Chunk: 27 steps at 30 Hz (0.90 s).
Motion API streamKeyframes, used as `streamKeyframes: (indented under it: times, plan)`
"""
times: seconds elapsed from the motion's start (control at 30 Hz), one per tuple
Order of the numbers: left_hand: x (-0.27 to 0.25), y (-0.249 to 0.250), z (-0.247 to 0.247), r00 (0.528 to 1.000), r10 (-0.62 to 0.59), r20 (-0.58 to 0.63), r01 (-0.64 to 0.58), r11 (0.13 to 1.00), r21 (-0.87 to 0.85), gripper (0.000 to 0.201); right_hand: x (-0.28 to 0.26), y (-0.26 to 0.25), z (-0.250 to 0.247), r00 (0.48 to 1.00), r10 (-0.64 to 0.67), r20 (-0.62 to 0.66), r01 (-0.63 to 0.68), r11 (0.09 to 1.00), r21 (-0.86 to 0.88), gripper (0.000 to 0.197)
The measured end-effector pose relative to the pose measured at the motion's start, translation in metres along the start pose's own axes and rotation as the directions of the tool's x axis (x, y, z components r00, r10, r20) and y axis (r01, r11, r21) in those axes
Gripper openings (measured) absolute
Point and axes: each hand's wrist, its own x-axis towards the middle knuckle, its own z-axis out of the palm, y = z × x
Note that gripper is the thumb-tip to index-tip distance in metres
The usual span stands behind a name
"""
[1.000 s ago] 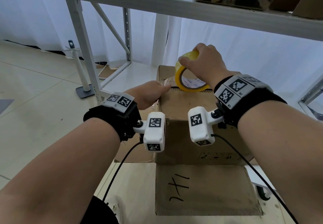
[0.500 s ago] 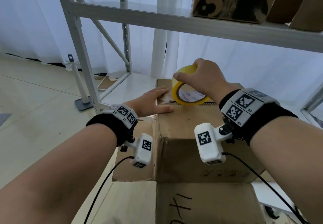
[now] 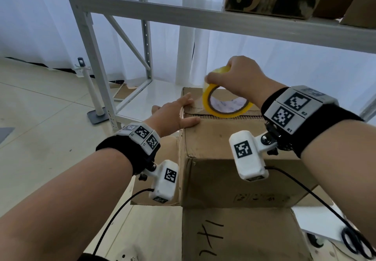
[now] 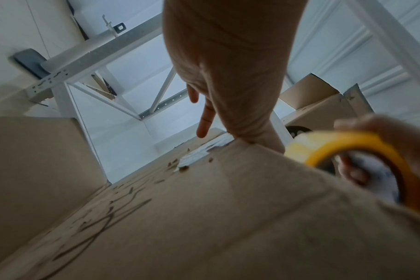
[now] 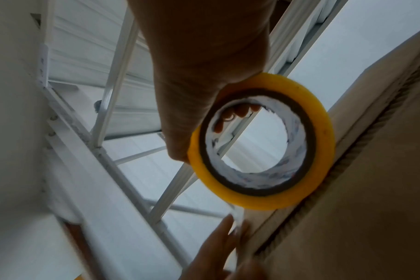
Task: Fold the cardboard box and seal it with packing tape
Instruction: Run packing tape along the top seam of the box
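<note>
- Pale tiled floor (image 3: 36, 122) far left; white metal shelving (image 3: 154, 14) behind, with printed cartons up on its shelf at far right.
- Left hand (image 3: 173, 115) flat on the left end of the cardboard box (image 3: 223, 138), fingers straight and spread across the seam, thumb on the near flap; grip released, pressing only.
- Best kept there: pinning the tape's free end hard against the corner so the strip cannot lift as the roll is pulled right.
- Box upright at centre, top flaps folded shut, corrugated cut edges showing along a dark, slightly gaping seam; matte brown board, scuffed, with soft worn corners.
- Loose flap with black marker strokes lying near, at the box's foot.
- Tape roll (image 3: 225, 102) standing on edge on the seam, just right of the left fingertips; glossy yellow-tinted film on a brown core with a white printed liner.
- Clear strip stretched from roll to left fingers, seen in the right wrist view.
- Right hand (image 3: 242, 81) grasping the roll from above, fingers hooked through the core.
- Advisable: roll low and centred over the gap, steady tension, flaps squeezed together first.
- Seal judged barely begun.
</note>
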Motion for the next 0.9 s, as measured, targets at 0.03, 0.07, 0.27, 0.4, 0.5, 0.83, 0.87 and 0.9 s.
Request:
streamKeyframes:
  times: [0.03,0.07,0.27,0.4,0.5,0.83,0.87,0.9]
  plan:
    - [0.0,0.0,0.0,1.0,0.0,0.002,0.0,1.0,0.002,0.079,-0.003,0.01,-0.003,1.0,0.005,0.002,-0.005,0.998,-0.064,0.044]
    - [0.0,0.0,-0.001,1.0,0.003,0.006,-0.003,1.0,0.004,0.077,-0.005,0.019,-0.007,1.0,0.007,0.008,-0.006,0.991,-0.136,0.046]
    - [0.002,0.006,-0.003,0.999,0.007,0.034,-0.013,0.985,0.17,0.074,-0.012,0.028,-0.012,0.997,0.072,0.034,-0.073,0.997,0.025,0.045]
    - [-0.003,0.009,-0.004,0.997,-0.023,0.075,0.004,0.968,0.252,0.071,-0.013,0.025,-0.003,0.983,0.178,0.035,-0.181,0.941,0.285,0.045]
    - [-0.002,0.009,-0.003,0.992,-0.034,0.118,0.001,0.962,0.272,0.068,-0.012,0.026,0.001,0.976,0.217,0.03,-0.213,0.905,0.369,0.046]
    - [-0.006,0.021,-0.011,0.946,-0.095,0.311,-0.054,0.897,0.439,0.075,-0.011,0.024,0.0,0.995,0.096,0.012,-0.097,0.992,0.083,0.038]
    - [-0.009,0.025,-0.011,0.946,-0.094,0.31,-0.071,0.874,0.481,0.075,-0.011,0.023,0.001,0.997,0.079,0.001,-0.078,0.995,0.066,0.038]
    - [-0.012,0.028,-0.013,0.949,-0.079,0.304,-0.096,0.849,0.52,0.075,-0.011,0.023,0.002,0.998,0.063,-0.008,-0.062,0.996,0.06,0.042]
